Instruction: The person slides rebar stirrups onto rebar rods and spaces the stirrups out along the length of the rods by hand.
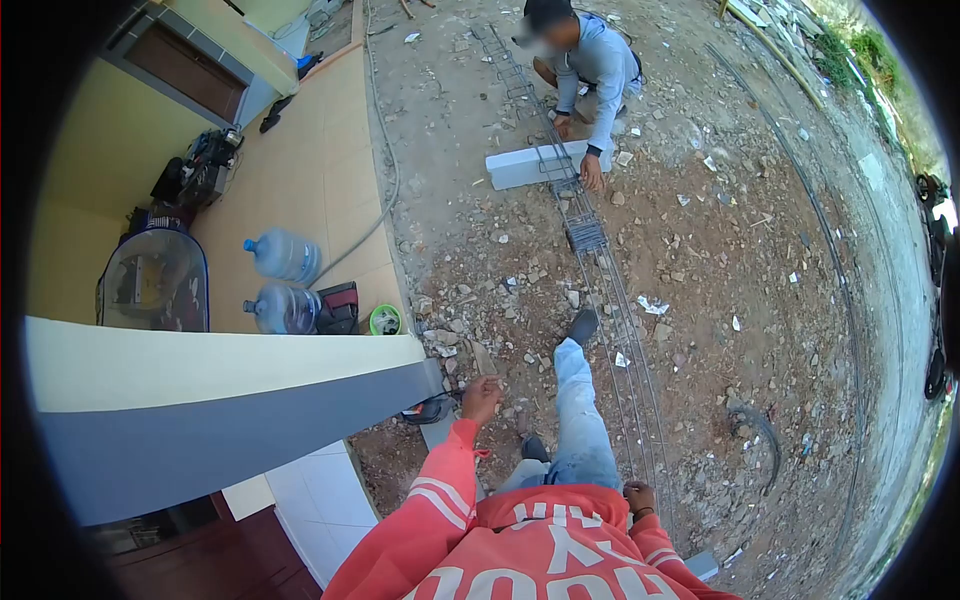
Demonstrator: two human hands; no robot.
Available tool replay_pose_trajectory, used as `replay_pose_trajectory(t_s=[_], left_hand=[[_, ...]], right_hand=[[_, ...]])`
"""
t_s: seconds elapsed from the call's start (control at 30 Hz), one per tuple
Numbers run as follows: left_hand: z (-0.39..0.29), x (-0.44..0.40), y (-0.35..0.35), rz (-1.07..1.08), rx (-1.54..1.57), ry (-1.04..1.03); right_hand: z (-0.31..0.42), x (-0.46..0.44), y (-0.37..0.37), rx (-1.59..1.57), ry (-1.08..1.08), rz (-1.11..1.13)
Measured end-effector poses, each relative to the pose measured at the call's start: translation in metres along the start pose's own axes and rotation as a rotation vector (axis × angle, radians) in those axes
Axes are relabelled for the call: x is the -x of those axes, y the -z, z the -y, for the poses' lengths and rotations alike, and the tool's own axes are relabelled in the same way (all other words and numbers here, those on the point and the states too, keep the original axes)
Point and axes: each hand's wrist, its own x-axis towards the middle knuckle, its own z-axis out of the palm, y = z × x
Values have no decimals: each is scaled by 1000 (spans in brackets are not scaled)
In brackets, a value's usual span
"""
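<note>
My left hand (482,400) is held out in front of my body on the left, its fingers curled in. Whether anything sits inside them I cannot make out. Beyond the wall's end, just left of that hand, lies a dark object with a cable (428,410). Close to my right hip is my right hand (638,497), also curled, with its inner side hidden. A long steel rebar cage (630,340) runs along the ground beside that hand; I cannot tell if they touch. Bunched square stirrups (585,232) sit around its bars farther ahead.
A co-worker (600,75) crouches at the cage's far part, hands near it, where a pale block (515,168) lies under the bars. Rubble covers the ground. Water jugs (283,255) and a green bucket (385,320) stand on the tiled porch. A low wall (230,430) juts in from the left.
</note>
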Motion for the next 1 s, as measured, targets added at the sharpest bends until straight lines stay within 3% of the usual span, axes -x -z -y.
replay_pose_trajectory(t_s=[0.07, 0.17, 0.23, 0.3, 0.33, 0.43, 0.53, 0.57, 0.6, 0.63, 0.7, 0.77, 0.87, 1.0], left_hand=[[-15, -50, -16, 37, -82, -31], [-20, -110, -27, -38, 99, 82], [-49, -176, -47, -59, 15, 204], [-56, -231, -66, -30, -40, 204], [-41, -267, -75, 29, 12, 190], [-47, -372, -111, 115, -3, 169], [-94, -477, -147, 153, 190, 330], [-104, -519, -160, 142, 249, 364], [-115, -560, -174, 143, 304, 358], [-117, -596, -185, 139, 360, 359], [-123, -660, -207, 132, 401, 349], [-132, -707, -228, -21, 456, 363], [-145, -738, -247, -195, 485, 340], [-138, -765, -260, -246, 490, 390]], right_hand=[[48, -40, -7, 35, -44, 32], [101, -145, -13, 85, -175, 19], [155, -227, -14, 321, 60, -43], [247, -278, -27, 245, 217, -129], [328, -273, -34, 175, 234, -74], [432, -363, -72, 455, 516, -126], [519, -465, -109, 643, 570, -43], [545, -500, -119, 793, 681, -71], [584, -516, -129, 815, 651, -137], [603, -553, -141, 644, 666, -154], [650, -611, -161, 626, 765, -188], [683, -653, -182, 657, 874, -235], [715, -680, -214, 662, 984, -301], [729, -730, -240, 713, 1052, -360]])
